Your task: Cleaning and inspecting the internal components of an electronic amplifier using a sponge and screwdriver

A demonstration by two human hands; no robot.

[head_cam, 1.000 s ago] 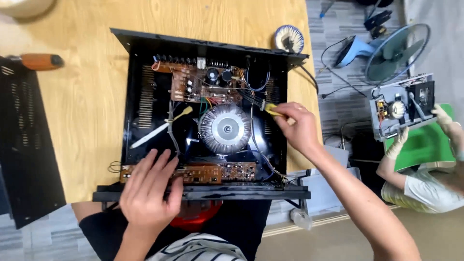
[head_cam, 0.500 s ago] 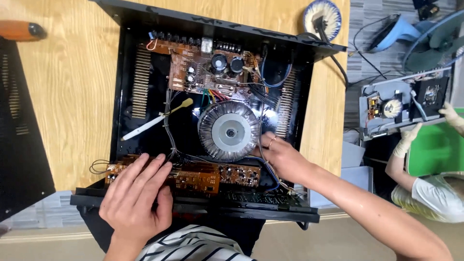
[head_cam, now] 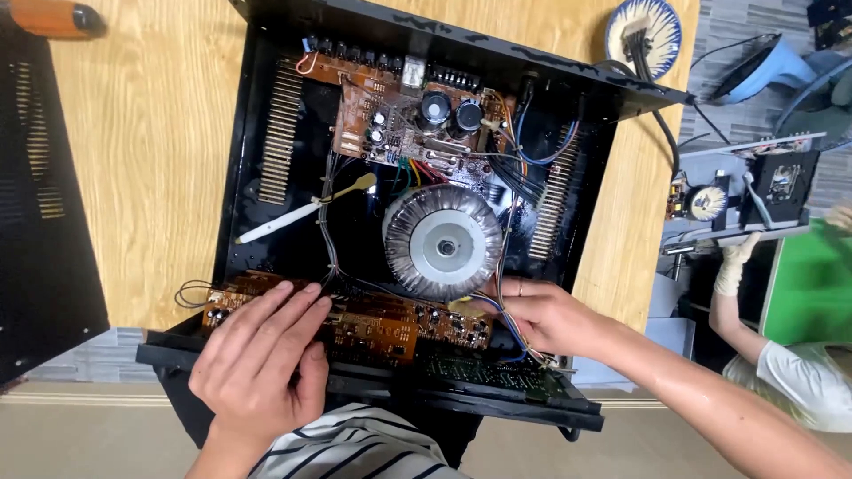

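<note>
An opened black amplifier chassis (head_cam: 244,151) lies on a wooden table (head_cam: 142,168). Inside it are a round silver toroidal transformer (head_cam: 442,241), a brown circuit board (head_cam: 404,120) with two dark capacitors at the back, and a long brown front board (head_cam: 382,324). My left hand (head_cam: 262,359) rests flat on the left end of the front board, fingers together. My right hand (head_cam: 541,315) is at the right end of that board among blue and red wires, fingers curled on a small yellowish object. A white brush (head_cam: 302,211) lies inside the chassis.
The black perforated cover (head_cam: 40,204) lies on the left. An orange tool handle (head_cam: 53,18) is at the top left. A blue-patterned dish (head_cam: 643,27) sits at the table's back. To the right another person's gloved hand (head_cam: 735,262) holds a small device.
My right hand has come from the back right of the chassis down to the front board beside the transformer. The view has moved closer. My left hand stays on the front board.
</note>
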